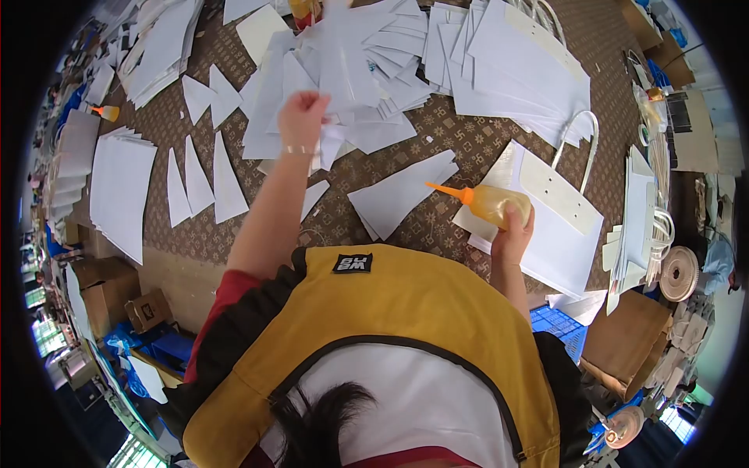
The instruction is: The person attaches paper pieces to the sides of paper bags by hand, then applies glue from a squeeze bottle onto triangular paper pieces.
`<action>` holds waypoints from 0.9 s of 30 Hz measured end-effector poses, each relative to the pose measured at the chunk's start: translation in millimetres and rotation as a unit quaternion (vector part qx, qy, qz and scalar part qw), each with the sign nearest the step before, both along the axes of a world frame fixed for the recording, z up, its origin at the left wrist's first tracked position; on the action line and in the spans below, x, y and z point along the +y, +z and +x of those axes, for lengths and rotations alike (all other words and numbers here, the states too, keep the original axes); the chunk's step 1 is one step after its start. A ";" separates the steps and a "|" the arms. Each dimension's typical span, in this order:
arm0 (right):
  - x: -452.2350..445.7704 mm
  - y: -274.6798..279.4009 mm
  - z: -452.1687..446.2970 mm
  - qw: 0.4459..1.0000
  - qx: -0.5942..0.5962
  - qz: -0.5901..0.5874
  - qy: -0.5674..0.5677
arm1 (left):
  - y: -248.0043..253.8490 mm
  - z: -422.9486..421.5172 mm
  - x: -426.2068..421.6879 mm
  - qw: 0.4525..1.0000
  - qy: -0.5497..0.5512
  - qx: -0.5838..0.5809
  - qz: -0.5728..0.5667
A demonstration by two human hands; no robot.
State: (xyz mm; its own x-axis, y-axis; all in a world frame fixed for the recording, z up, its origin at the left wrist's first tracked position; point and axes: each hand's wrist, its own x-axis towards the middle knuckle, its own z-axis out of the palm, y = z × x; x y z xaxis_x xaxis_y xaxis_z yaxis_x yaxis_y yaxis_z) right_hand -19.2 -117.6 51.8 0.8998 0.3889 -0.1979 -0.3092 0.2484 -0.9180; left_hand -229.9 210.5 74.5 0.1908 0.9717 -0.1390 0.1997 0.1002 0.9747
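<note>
My right hand [515, 230] is wrapped round a squeeze glue bottle [490, 204] with a long orange nozzle pointing left. The bottle is tilted nearly flat above a white paper bag [560, 222] with a twisted handle. My left hand [303, 121] reaches over a heap of white paper pieces [382, 129], its fingers bent and closed at the edge of a white paper piece; their grip is partly hidden. A blurred white sheet lies just beyond that hand. Between my hands rest overlapping cut paper pieces [402, 191] on the patterned table covering.
Narrow paper pieces [199, 183] and a paper stack [121, 183] lie at left. Fanned white bags [523, 66] lie at the far right. Another glue bottle [107, 113] is at the left edge. A blurred hand [335, 5] shows at the top. Cardboard boxes [628, 339] stand beside the table.
</note>
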 end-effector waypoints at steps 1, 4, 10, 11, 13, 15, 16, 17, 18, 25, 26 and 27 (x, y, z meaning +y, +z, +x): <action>2.6 -1.1 -1.2 1.000 0.000 0.002 0.011 | 6.7 6.2 17.3 0.999 0.005 0.046 -0.021; 9.6 -1.0 -1.8 1.000 -0.004 0.004 0.025 | -1.6 4.0 49.8 0.860 -0.009 0.414 0.297; 11.5 -6.1 20.5 0.997 -0.041 -0.056 -0.028 | -0.7 -10.3 -44.7 0.901 -0.217 0.288 0.240; 13.7 -6.7 27.6 0.995 -0.054 -0.073 -0.042 | -8.9 -19.1 -71.3 0.883 -0.266 0.309 0.234; 19.8 -6.3 38.1 0.992 -0.075 -0.085 -0.048 | -18.1 -33.9 -106.1 0.863 -0.313 0.327 0.224; 25.3 -4.9 44.2 0.986 -0.116 -0.105 -0.056 | -20.3 -44.0 -124.6 0.838 -0.333 0.399 0.169; 28.9 -3.9 46.4 0.986 -0.117 -0.107 -0.051 | -23.3 -45.6 -127.4 0.840 -0.331 0.398 0.165; 33.4 -2.7 48.0 0.981 -0.136 -0.132 -0.051 | -26.4 -47.3 -129.4 0.842 -0.328 0.397 0.160; 37.7 -1.6 48.5 0.974 -0.155 -0.156 -0.051 | -28.6 -48.7 -130.6 0.844 -0.326 0.396 0.157; 42.7 3.1 11.4 0.949 -0.213 -0.218 0.083 | -36.6 -48.1 -127.3 0.876 -0.302 0.361 0.111; 42.2 -0.2 -5.6 0.942 -0.228 -0.219 0.117 | -39.0 -48.7 -126.4 0.879 -0.302 0.354 0.107; 42.1 -3.7 -22.0 0.933 -0.242 -0.220 0.150 | -41.7 -48.7 -125.8 0.882 -0.302 0.346 0.104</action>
